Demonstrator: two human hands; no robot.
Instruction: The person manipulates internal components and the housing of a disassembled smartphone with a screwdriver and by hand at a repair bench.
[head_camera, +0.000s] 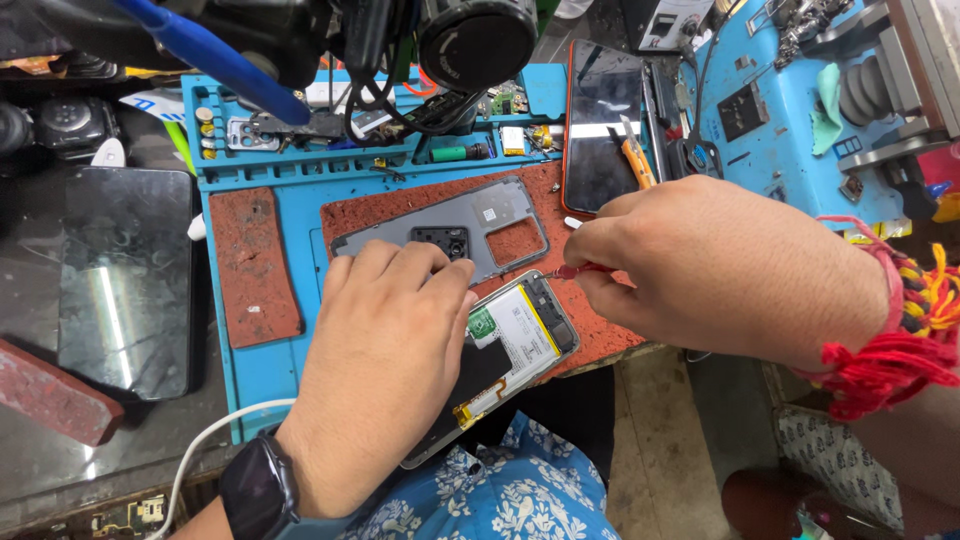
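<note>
Left hand (385, 375) flat on opened phone (515, 340), right hand (700, 265) pinching red tool (578, 270) above it

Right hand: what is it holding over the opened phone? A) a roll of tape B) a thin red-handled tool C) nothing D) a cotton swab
B: the right hand pinches a thin red-handled tool whose tip points at the opened phone, which the left hand steadies.

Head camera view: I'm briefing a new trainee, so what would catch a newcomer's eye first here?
The opened phone at centre, battery showing, pinned by the left hand while the right hand holds a thin red tool at its top edge. Just behind lies the grey back cover on the blue work mat. A bright red thread band on the right wrist also stands out.
</note>
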